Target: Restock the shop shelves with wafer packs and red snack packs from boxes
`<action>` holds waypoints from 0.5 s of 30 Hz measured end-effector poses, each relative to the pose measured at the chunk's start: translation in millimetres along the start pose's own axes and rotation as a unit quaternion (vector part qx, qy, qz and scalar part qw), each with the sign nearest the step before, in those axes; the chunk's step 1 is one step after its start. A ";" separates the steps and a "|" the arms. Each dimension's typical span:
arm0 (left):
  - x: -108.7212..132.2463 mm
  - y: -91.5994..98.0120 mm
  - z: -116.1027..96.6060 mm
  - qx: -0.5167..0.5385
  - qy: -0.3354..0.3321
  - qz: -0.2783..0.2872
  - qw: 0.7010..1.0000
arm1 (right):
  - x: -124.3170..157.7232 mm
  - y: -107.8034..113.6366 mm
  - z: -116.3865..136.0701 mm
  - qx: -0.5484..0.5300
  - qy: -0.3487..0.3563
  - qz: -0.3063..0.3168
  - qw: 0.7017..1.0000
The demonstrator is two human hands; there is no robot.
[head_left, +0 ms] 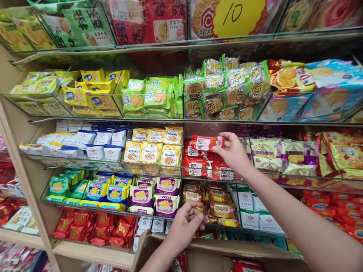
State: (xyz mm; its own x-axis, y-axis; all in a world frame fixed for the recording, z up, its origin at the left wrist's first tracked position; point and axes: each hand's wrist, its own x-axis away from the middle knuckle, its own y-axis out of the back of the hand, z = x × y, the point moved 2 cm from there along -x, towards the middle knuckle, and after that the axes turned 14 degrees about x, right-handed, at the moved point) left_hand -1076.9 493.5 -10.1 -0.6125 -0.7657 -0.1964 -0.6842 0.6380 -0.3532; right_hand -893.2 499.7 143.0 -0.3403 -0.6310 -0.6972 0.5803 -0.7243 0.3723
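Observation:
My right hand (235, 153) pinches the end of a red-and-white snack packet (207, 143), thumb below and fingers above. The packet lies level over a clear shelf compartment with more red packets (197, 168) of the same look. My left hand (187, 223) is lower, above the rim of a cardboard box (221, 247) and in front of brown snack packets (224, 209). Its fingers are loosely curled and apart, and I see nothing in them. Inside the box, red packets (246, 265) show at the bottom edge of the view.
Yellow cookie packs (151, 151) fill the compartment left of the red packets; cream and purple packs (295, 153) are to the right. Clear dividers and front lips edge each shelf. A yellow price sign (239, 17) hangs above. A wooden upright (28, 189) stands at left.

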 end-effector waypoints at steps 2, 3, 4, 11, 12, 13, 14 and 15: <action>-0.2 1.3 1.7 -0.008 0.001 -0.001 1.000 | -16.9 -15.2 -3.5 0.090 0.013 0.051 0.995; -0.4 1.9 2.7 -0.013 0.002 -0.002 1.000 | -21.4 -20.4 -4.8 0.127 0.014 0.066 0.990; -0.5 2.4 3.5 -0.018 0.003 -0.002 1.000 | -23.8 -24.1 -5.7 0.152 0.014 0.073 0.985; -2.3 -1.0 3.7 -0.047 0.018 0.017 0.999 | -19.6 -25.1 -9.1 0.232 0.030 0.087 0.968; -2.4 -1.6 3.5 -0.048 0.020 0.019 0.998 | -19.0 -24.1 -9.4 0.235 0.032 0.085 0.968; -2.2 -2.0 3.5 -0.050 0.023 0.020 0.998 | -18.6 -23.1 -9.7 0.237 0.034 0.082 0.967; -1.8 -2.3 3.8 -0.051 0.026 0.020 0.998 | -18.1 -22.3 -9.9 0.239 0.036 0.080 0.967; -1.2 -2.5 4.4 -0.052 0.029 0.020 0.998 | -17.7 -21.9 -10.3 0.239 0.039 0.080 0.967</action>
State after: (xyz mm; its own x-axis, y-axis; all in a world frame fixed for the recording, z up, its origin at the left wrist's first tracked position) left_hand -1072.7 492.4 -13.0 -0.6596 -0.7355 -0.1546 -0.6944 0.6751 -0.2491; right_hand -892.3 529.6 140.8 -0.2073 -0.7362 -0.6443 0.2067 -0.6767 0.7067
